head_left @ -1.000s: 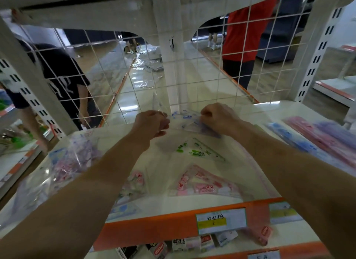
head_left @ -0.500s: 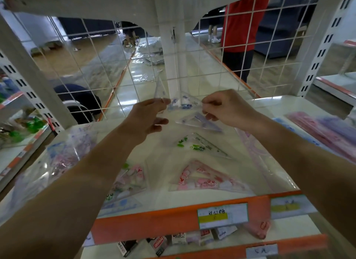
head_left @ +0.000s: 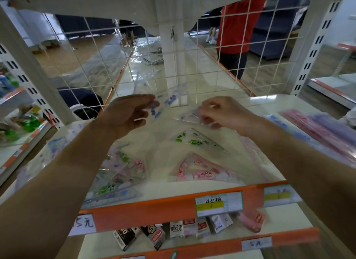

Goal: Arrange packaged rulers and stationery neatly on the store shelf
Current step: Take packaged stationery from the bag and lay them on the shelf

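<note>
My left hand (head_left: 128, 115) pinches a clear triangle ruler with blue print (head_left: 163, 104), held upright above the back of the white shelf (head_left: 158, 189). My right hand (head_left: 221, 112) pinches a second clear packaged triangle ruler (head_left: 187, 117), tilted just above the shelf. Below them lie a green-print triangle ruler (head_left: 196, 140) and a pink-print one (head_left: 200, 172). A loose heap of packaged rulers (head_left: 119, 174) sits under my left forearm.
A white wire grid (head_left: 212, 66) closes the shelf's back. Long pink and purple packaged rulers (head_left: 317, 131) lie at the right. Orange price strips (head_left: 154, 210) edge the shelf front, with small boxed stationery (head_left: 173, 231) on the shelf below. A person in red (head_left: 238, 37) stands behind the grid.
Both hands have risen off the shelf and drawn apart, splitting the blue-print ruler in my left hand from the clear one in my right. The dark-clothed person at left has gone lower.
</note>
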Demonstrator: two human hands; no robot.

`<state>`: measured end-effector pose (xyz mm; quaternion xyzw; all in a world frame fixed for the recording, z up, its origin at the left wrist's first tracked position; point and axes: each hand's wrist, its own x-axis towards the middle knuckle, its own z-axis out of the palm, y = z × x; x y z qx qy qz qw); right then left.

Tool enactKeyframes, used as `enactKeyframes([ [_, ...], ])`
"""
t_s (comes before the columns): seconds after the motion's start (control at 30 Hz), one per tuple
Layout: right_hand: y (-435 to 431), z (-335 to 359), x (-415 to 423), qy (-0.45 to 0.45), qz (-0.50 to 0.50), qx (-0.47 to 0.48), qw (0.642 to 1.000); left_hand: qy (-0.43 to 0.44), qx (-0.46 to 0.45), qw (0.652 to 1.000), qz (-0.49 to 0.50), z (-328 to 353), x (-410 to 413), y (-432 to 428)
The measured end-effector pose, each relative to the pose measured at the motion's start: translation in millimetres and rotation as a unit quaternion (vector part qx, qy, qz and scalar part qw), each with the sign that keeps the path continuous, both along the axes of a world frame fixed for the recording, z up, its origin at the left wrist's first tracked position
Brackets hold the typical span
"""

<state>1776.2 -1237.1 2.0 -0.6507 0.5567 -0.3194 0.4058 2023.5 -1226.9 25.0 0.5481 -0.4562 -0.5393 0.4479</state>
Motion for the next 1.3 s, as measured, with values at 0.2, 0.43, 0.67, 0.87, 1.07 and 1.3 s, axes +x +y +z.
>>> enactKeyframes([
  [0.2,18.4,-17.8,30.7,0.376,0.111,-0.125,0.911,-0.007,-0.002,1.000,0.023,0.7,3.0,10.2],
  [0.43,26.3,-10.6,28.1,0.359,0.153,-0.127,0.912,-0.009,-0.007,0.999,0.036,3.4,0.1,14.2],
  [0.67,-37.7,2.5,32.5,0.438,0.099,-0.071,0.891,-0.013,-0.003,0.999,0.041,5.9,-2.1,11.9],
  [0.87,-13.2,-9.2,27.8,0.399,0.150,-0.098,0.899,-0.022,0.005,0.999,0.038,1.9,1.7,5.8],
  [1.07,-3.7,23.4,1.0,0.382,0.030,-0.232,0.894,-0.115,-0.007,0.993,-0.007,1.0,-5.0,-1.2],
  [1.3,-8.6,24.4,5.2,0.398,0.132,-0.244,0.874,-0.156,-0.025,0.986,-0.050,8.4,-37.1,-16.8],
])
